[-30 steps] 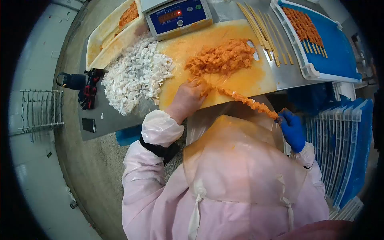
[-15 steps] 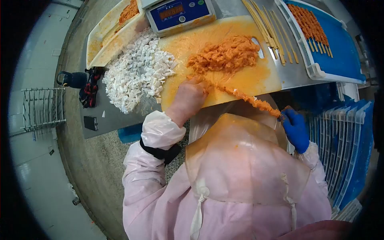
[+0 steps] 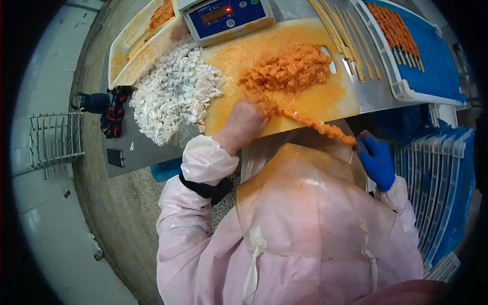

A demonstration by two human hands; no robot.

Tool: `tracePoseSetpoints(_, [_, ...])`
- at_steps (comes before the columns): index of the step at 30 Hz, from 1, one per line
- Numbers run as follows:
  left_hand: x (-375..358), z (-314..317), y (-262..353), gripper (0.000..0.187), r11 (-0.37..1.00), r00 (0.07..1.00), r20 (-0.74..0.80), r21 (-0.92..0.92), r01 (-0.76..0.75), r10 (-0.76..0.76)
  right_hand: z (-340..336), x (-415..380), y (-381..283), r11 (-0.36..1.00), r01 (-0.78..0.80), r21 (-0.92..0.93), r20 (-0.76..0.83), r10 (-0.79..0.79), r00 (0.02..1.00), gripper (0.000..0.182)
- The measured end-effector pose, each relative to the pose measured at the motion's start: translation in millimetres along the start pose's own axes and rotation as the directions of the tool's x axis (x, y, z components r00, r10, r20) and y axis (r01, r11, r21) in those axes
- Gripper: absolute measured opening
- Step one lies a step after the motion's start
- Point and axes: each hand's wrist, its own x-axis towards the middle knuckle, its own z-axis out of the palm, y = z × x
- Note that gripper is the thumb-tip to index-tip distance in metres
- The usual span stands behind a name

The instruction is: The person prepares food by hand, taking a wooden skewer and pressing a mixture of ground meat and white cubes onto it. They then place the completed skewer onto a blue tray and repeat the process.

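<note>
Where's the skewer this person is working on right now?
In the head view, right of centre: the skewer slants down from the bare left hand, by the board's near edge, to the blue-gloved right hand.

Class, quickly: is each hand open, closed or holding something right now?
Left hand: closed on one end of the orange-coated skewer.
Right hand: closed, gloved, holding the skewer's other end.

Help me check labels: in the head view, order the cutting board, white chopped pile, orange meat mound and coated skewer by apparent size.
1. Cutting board
2. White chopped pile
3. Orange meat mound
4. Coated skewer
</note>
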Motion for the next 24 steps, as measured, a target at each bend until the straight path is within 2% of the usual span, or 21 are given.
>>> tracePoseSetpoints(2, [0, 2, -2, 0.013, 1.0, 1.0, -0.002, -0.017, 0.003, -0.003, 1, 2, 1, 0.999, 0.029, -0.038, 0.003, -0.029, 1.0, 0.012])
tracePoseSetpoints(4, [1, 1, -4, 0.013, 0.999, 1.0, -0.003, -0.033, 0.005, -0.005, 4, 2, 1, 0.999, -0.019, 0.048, -0.008, 0.019, 1.0, 0.013])
tracePoseSetpoints(10, [9, -15, 5, 0.02, 0.982, 0.997, 0.023, -0.173, -0.07, 0.076, 7, 2, 11, 0.998, -0.015, 0.066, -0.002, 0.015, 1.0, 0.013])
tracePoseSetpoints(13, [7, -6, 0, 0.021, 0.988, 0.99, -0.026, -0.068, -0.139, 0.137, 8, 2, 14, 0.995, -0.026, 0.094, 0.011, 0.025, 1.0, 0.014])
tracePoseSetpoints(17, [2, 3, -8, 0.023, 0.985, 0.984, 0.039, 0.008, -0.173, 0.172, 10, 2, 19, 0.994, -0.029, 0.109, 0.01, 0.028, 1.0, 0.014])
tracePoseSetpoints(19, [1, 2, -6, 0.023, 0.981, 0.981, 0.057, 0.039, -0.188, 0.186, 13, 2, 24, 0.956, -0.135, 0.26, 0.067, 0.122, 0.99, 0.015])
tracePoseSetpoints(20, [1, 0, -4, 0.024, 0.981, 0.98, 0.066, 0.041, -0.192, 0.189, 15, 2, 25, 0.956, -0.135, 0.261, 0.065, 0.122, 0.99, 0.015])
tracePoseSetpoints(22, [3, -9, 6, 0.025, 0.979, 0.978, 0.073, 0.044, -0.199, 0.195, 17, 2, 26, 0.89, -0.266, 0.371, 0.159, 0.221, 0.962, 0.014])
tracePoseSetpoints(23, [4, -16, 13, 0.027, 0.982, 0.983, 0.012, 0.029, -0.185, 0.184, 21, 3, 26, 0.89, -0.263, 0.371, 0.157, 0.219, 0.963, 0.014])
tracePoseSetpoints(24, [5, -24, 19, 0.029, 0.985, 0.984, -0.05, 0.014, -0.171, 0.171, 25, 4, 24, 0.802, -0.327, 0.5, 0.193, 0.265, 0.945, 0.015])
